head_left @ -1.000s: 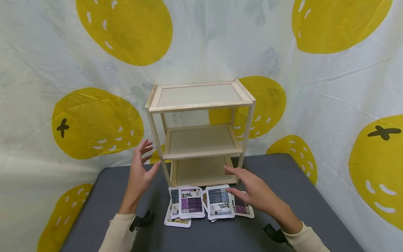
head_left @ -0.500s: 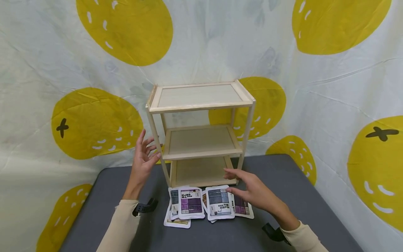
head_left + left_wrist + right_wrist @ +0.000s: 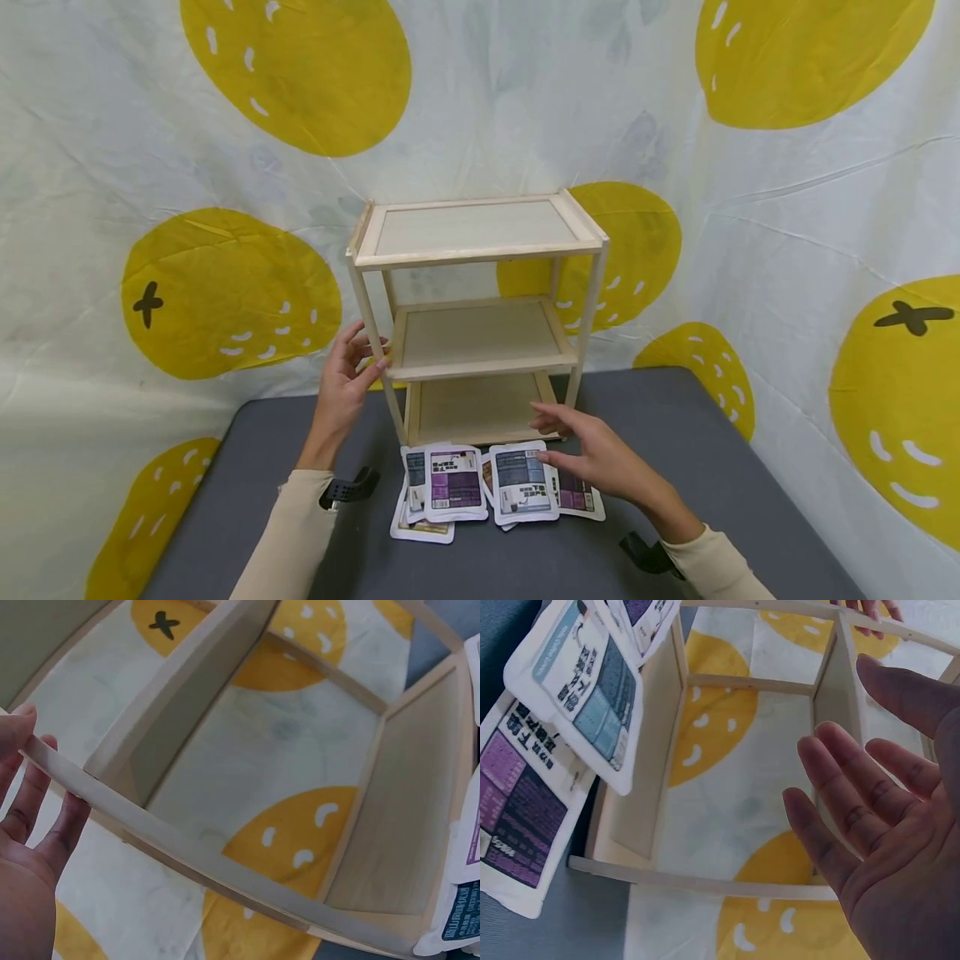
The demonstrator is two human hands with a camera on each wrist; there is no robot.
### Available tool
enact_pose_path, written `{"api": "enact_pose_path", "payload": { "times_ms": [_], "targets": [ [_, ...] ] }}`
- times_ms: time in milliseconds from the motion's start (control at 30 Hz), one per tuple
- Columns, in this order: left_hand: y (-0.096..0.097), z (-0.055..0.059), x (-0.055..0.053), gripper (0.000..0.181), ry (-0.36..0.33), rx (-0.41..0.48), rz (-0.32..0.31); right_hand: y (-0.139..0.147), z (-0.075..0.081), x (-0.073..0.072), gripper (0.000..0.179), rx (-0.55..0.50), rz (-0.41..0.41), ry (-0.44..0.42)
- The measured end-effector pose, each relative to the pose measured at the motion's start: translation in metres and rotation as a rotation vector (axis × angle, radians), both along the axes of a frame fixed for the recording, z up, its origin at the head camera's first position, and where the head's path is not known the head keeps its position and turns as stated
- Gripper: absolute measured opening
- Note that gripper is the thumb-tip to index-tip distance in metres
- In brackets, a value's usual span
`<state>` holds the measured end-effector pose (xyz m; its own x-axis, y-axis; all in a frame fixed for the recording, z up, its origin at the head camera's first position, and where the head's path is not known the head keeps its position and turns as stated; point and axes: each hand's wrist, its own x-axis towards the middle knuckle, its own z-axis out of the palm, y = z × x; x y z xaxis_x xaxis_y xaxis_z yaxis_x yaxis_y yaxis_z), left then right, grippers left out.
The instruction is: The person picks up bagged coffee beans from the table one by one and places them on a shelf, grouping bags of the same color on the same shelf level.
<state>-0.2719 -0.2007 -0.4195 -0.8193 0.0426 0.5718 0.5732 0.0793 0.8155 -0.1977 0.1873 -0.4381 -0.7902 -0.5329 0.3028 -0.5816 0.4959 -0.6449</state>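
Observation:
A small three-tier wooden shelf [image 3: 476, 229] stands upright on a dark grey table. My left hand [image 3: 342, 396] pinches its left front post [image 3: 180, 836] near the middle tier, thumb in front and fingers curled round behind. Flat white-edged packets lie in an overlapping pile before the bottom tier. On top are a purple-labelled packet [image 3: 456, 483] and a blue-labelled packet [image 3: 525, 496]. Above the pile's right side hovers my right hand [image 3: 603, 454], holding nothing, its fingers loosely bent; the right wrist view shows its palm [image 3: 915, 892] facing the shelf.
Behind and beside the table hangs a white cloth [image 3: 465, 100] printed with large yellow fruit. Another purple-labelled packet [image 3: 577, 496] sticks out at the pile's right, and a yellowish one [image 3: 423, 531] at its lower left. Dark bands circle both wrists.
My left hand has moved up and right to the shelf's left front post, and its fingers have curled round it. My right hand has barely moved; shelf and packets stay put.

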Motion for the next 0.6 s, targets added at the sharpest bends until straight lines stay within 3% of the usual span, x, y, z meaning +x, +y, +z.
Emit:
{"api": "enact_pose_path", "payload": {
  "times_ms": [367,600],
  "targets": [
    [-0.001,0.002,-0.002,0.059,-0.006,0.036,-0.020,0.006,-0.020,-0.008,0.059,-0.022,0.012,-0.127],
    [-0.001,0.002,-0.004,0.058,-0.017,0.033,-0.008,0.016,-0.039,-0.017,0.062,0.000,0.032,-0.118]
  ]
}}
